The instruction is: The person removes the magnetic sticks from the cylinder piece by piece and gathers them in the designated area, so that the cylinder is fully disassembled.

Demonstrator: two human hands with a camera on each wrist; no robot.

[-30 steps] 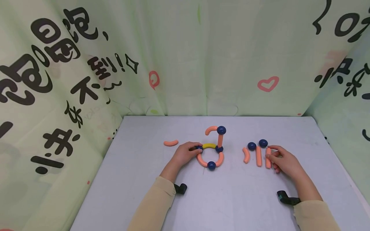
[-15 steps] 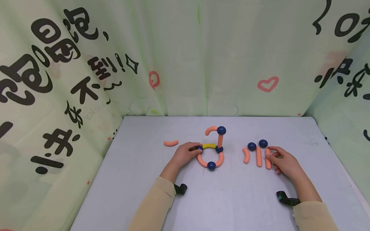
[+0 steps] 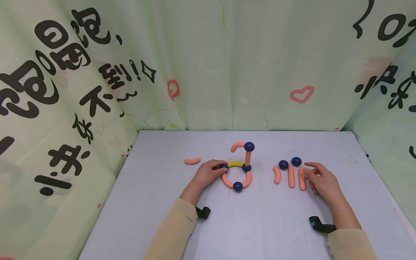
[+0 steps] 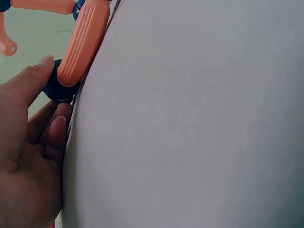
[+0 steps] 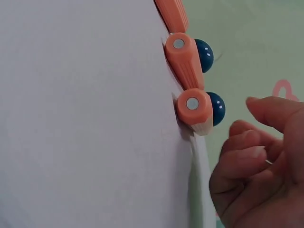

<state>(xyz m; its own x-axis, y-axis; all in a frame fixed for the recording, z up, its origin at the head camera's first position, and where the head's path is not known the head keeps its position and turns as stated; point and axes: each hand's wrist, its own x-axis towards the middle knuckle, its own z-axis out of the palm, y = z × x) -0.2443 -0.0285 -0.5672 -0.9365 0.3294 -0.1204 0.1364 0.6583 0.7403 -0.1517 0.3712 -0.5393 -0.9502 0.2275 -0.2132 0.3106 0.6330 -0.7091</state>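
My left hand point(image 3: 209, 171) pinches a dark blue ball point(image 4: 58, 91) between thumb and fingers. This ball is the left joint of a ring made of curved orange rods point(image 3: 227, 181), a yellow curved rod point(image 3: 235, 164) and other blue balls. From the ring's right joint an orange rod point(image 3: 248, 158) rises to a blue ball point(image 3: 249, 146), which bears a curved orange rod point(image 3: 237, 146). My right hand point(image 3: 326, 181) is beside the rightmost straight orange rod point(image 3: 302, 180); in the right wrist view its loosely bent fingers hold nothing and are apart from the rods.
Left of the rightmost rod lie another straight orange rod point(image 3: 291, 177) and a curved one point(image 3: 277, 175), with two blue balls point(image 3: 284, 165) behind them. A single curved orange rod point(image 3: 192, 161) lies left of the ring. A printed curtain point(image 3: 208, 72) borders the white table point(image 3: 253, 231).
My right hand has let go of the rightmost orange rod and moved slightly right. That rod has shifted slightly. The left hand and the ring have stayed put.
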